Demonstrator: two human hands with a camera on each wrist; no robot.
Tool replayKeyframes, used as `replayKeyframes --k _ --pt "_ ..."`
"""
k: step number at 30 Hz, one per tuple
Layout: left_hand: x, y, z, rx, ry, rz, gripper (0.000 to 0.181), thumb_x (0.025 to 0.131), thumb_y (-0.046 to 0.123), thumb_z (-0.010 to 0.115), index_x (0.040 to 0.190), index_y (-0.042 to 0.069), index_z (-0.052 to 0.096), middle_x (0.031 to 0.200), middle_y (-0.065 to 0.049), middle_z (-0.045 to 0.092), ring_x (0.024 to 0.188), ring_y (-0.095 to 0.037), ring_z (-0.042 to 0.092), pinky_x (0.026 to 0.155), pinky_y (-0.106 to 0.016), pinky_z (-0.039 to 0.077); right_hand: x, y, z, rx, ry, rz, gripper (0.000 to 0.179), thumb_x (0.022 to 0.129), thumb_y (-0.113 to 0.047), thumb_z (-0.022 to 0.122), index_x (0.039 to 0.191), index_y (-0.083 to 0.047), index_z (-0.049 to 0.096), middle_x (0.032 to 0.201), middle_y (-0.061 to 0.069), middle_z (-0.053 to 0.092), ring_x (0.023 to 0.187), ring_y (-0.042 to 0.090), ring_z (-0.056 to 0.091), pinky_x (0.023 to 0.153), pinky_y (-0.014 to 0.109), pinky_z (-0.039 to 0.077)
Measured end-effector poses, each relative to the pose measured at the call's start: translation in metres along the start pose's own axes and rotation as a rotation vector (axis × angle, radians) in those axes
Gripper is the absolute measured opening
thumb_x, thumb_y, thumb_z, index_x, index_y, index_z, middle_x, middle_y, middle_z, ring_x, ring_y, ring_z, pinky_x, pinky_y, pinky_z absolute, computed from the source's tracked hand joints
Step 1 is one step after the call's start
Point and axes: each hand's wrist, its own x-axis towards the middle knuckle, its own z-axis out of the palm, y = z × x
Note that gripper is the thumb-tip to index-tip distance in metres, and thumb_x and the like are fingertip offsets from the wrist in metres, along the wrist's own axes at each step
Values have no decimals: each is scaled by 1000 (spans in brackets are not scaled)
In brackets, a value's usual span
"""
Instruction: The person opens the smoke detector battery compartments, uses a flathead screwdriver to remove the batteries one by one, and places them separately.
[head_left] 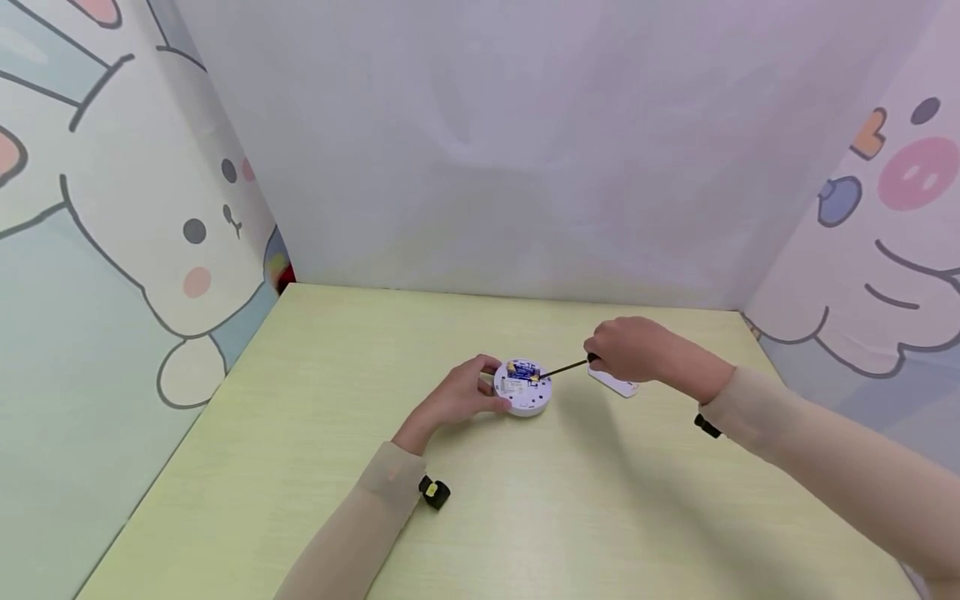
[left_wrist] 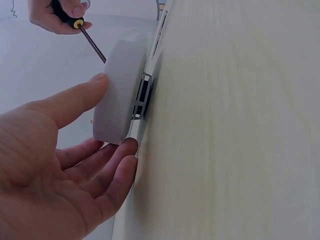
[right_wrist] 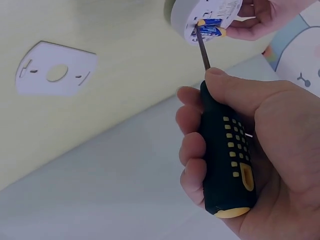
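Note:
A round white device [head_left: 523, 400], shaped like a smoke detector, lies on the table with its back facing up. Two blue-and-yellow batteries [right_wrist: 212, 31] sit in its open compartment. My left hand [head_left: 463, 392] grips the device by its side, thumb on one edge and fingers round the other. In my right hand [head_left: 630, 348] is a screwdriver [right_wrist: 227, 155] with a black and yellow handle, fingers wrapped round it and thumb along its neck. The screwdriver's tip meets the compartment at the end of the batteries.
A flat white mounting plate [right_wrist: 86, 62] with a round hole lies on the table to the right of the device, partly behind my right hand in the head view. The pale yellow table [head_left: 360, 350] meets a white back wall [head_left: 487, 167] and cartoon-printed side panels.

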Motion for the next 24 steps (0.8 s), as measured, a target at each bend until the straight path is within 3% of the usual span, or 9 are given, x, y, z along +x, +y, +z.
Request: replayKeyframes --k 13,24 --pt "1 2 3 1 10 13 67 92 20 87 149 10 53 143 -9 63 103 -14 69 92 -37 57 19 -21 -22 -257 -43 -30 20 97 -17 75 79 -12 71 73 -1 66 61 15 60 57 30 54" --pt "-2 5 5 18 38 3 63 92 22 86 146 8 55 141 -10 64 103 -15 69 93 -38 57 33 -25 -33 -217 -149 2 23 96 -17 78 76 -12 66 71 -2 61 63 16 56 59 31 54"
